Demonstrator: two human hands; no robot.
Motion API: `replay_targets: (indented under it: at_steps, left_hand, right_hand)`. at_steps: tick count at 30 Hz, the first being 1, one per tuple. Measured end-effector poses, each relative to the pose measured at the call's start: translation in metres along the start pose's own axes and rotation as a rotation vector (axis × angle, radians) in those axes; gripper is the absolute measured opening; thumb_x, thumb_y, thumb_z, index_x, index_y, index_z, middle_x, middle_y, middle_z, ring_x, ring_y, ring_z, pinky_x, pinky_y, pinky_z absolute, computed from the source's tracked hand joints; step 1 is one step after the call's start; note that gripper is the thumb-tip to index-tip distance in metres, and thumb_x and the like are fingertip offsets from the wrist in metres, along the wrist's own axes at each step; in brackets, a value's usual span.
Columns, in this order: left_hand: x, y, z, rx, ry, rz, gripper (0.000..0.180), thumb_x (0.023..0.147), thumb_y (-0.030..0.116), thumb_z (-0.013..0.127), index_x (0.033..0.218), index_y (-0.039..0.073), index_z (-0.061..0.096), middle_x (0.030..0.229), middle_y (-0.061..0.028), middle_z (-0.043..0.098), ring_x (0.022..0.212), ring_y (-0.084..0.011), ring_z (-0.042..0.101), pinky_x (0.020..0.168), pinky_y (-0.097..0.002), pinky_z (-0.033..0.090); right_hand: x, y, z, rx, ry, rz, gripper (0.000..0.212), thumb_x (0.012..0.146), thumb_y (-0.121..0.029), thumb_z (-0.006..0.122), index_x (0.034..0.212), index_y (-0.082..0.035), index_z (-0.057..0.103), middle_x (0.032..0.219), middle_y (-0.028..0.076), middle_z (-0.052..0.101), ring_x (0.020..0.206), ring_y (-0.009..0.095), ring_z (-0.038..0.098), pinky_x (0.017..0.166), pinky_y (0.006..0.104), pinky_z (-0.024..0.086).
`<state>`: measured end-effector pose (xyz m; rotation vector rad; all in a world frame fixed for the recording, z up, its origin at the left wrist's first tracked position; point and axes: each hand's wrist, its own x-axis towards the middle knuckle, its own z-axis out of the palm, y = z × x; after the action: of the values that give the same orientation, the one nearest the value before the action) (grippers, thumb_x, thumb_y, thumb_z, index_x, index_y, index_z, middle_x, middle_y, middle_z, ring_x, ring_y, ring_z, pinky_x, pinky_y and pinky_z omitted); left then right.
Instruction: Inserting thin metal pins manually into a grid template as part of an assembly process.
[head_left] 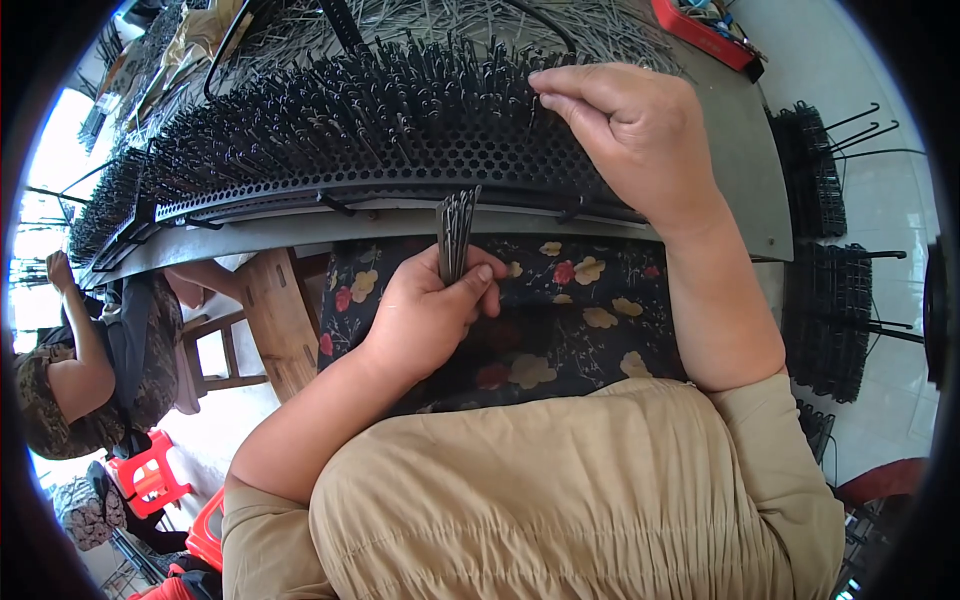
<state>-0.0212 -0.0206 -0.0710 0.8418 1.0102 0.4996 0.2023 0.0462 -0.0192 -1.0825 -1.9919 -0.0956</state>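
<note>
My left hand (425,305) is closed around a bundle of thin dark metal rods (457,225), held upright above my lap, their tips standing out over the fist. Over the right part of a black perforated rack (470,160), my right hand (640,125) is closed in a pinch. A thin dark metal rod (533,112) hangs just below those fingertips and appears to be held by them. Many similar dark rods with hooked tops (330,110) stand in the rack's holes, densest behind its front rows.
Loose grey rods (610,35) cover the tabletop behind the rack. A red tray (705,38) sits at the far right corner. Black racks (830,320) hang on the right. At left are a wooden stool (280,320), a red plastic stool (150,475) and another person (80,370).
</note>
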Motion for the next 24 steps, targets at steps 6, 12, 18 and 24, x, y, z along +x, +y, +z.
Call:
replay_targets:
  at_steps: [6,12,18,24]
  left_hand:
    - [-0.001,-0.001,0.001,0.025,0.008,0.002,0.01,0.097,0.008,0.053,0.1,0.002,0.06,0.071,-0.0006,0.06,0.052,-0.004,0.042,0.045,-0.0204,0.034]
    - [-0.001,-0.001,0.001,-0.031,0.014,-0.019,0.009,0.097,0.009,0.053,0.101,0.004,0.059,0.072,-0.0012,0.059,0.052,-0.004,0.041,0.045,-0.02,0.033]
    - [0.0,-0.003,0.002,-0.099,-0.021,-0.057,0.008,0.097,0.007,0.053,0.103,0.003,0.057,0.074,-0.0025,0.058,0.052,-0.0039,0.039,0.044,-0.0195,0.032]
    - [0.001,-0.004,0.001,-0.068,-0.012,-0.06,0.008,0.097,0.005,0.054,0.103,0.002,0.056,0.074,-0.003,0.058,0.052,-0.0041,0.041,0.043,-0.0196,0.032]
  right_hand:
    - [-0.001,0.003,-0.013,-0.154,-0.081,0.015,0.012,0.077,-0.006,0.071,0.088,-0.007,0.074,0.078,0.008,0.07,0.072,0.023,0.067,0.064,0.0303,0.052]
    - [0.0,-0.016,-0.013,0.206,0.067,0.191,0.01,0.082,-0.003,0.069,0.091,-0.003,0.069,0.08,0.008,0.069,0.074,0.019,0.066,0.066,0.0275,0.052]
    - [-0.008,-0.006,-0.007,0.334,0.061,0.136,0.013,0.088,0.008,0.062,0.1,0.004,0.061,0.086,0.01,0.07,0.082,0.014,0.068,0.074,0.0227,0.055]
    - [0.001,-0.004,-0.01,0.27,0.206,-0.131,0.014,0.085,0.01,0.065,0.097,0.006,0.06,0.087,0.011,0.07,0.081,0.015,0.069,0.075,0.0242,0.057]
